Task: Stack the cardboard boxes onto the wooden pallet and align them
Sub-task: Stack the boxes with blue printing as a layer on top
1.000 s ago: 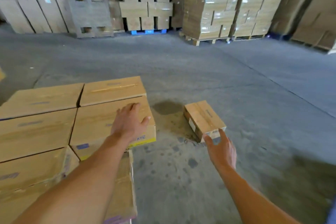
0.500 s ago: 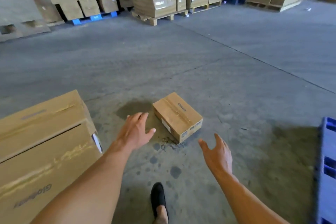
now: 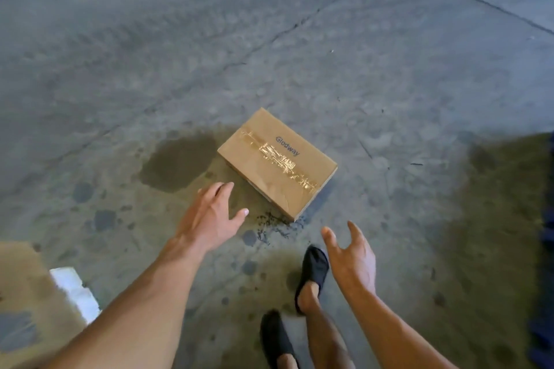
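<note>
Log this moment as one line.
cardboard box: on concrete floor, untouched | left hand: open, near it | right hand: open, empty | phase: pre-grasp

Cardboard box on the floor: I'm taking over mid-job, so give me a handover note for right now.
Left hand: open, fingers spread, just short of the cardboard box, not touching.
Right hand: open, near its closest corner, apart from it.
Box: taped shut, flat on the concrete floor beside a dark stain.
Done: no grip on it yet.
Left: take it from both sides, carry it to the pallet, out of view, and align it.
</note>
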